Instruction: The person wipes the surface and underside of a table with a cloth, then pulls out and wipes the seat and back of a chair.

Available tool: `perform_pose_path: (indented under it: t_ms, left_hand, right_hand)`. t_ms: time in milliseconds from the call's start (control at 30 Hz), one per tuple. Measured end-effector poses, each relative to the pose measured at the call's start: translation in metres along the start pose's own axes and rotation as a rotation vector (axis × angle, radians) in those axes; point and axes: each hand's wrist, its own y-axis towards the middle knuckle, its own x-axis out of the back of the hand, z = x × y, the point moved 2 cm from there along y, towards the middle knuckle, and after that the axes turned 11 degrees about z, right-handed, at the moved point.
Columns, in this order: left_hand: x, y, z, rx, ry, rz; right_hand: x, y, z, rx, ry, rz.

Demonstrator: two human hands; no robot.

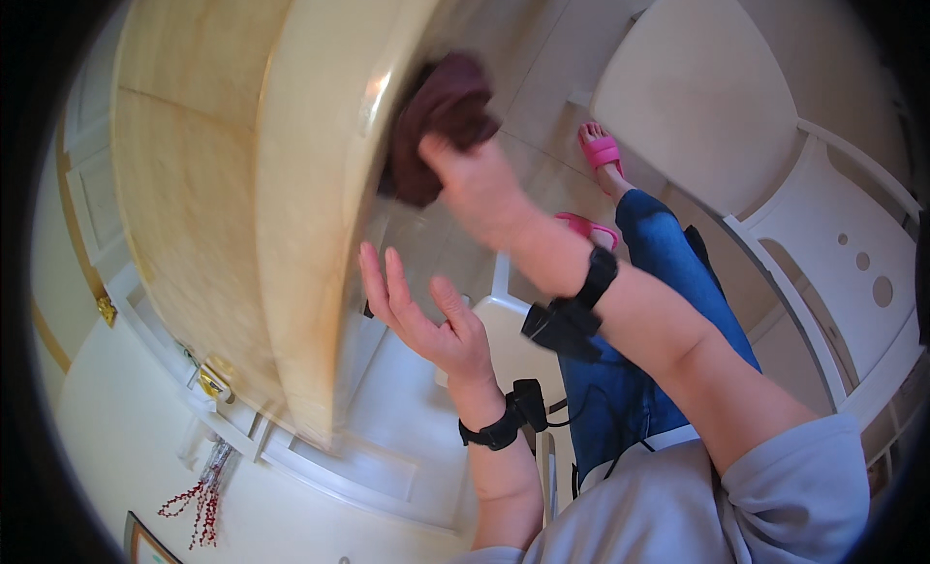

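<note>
My right hand (pixel 479 186) grips a bunched dark maroon cloth (pixel 443 113), blurred by motion, at the rounded edge of a cream, marble-patterned table (pixel 305 164). Some of the cloth's far side is hidden behind the edge and my fingers. Below it in the picture, my left hand (pixel 436 324) is raised palm up beside the same table edge, fingers apart, with nothing in it. Each wrist wears a black strap with a small black box.
A white chair (pixel 697 91) stands at the right, and another pale seat (pixel 501 331) is beside my legs. Pink slippers (pixel 601 151) are on my feet on the tiled floor. Red-berried decorative stems (pixel 211 484) lie at the lower left.
</note>
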Motion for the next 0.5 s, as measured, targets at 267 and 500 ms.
perform_pose_path:
  t_ms: [267, 500]
  left_hand:
    - [-0.025, -0.057, 0.048, 0.617, -0.709, -0.097]
    - [-0.048, -0.051, 0.056, 0.611, -0.77, -0.052]
  right_hand:
    - [0.013, -0.004, -0.04, -0.033, -0.243, 0.026]
    - [0.038, 0.095, -0.044, 0.445, -0.103, -0.215]
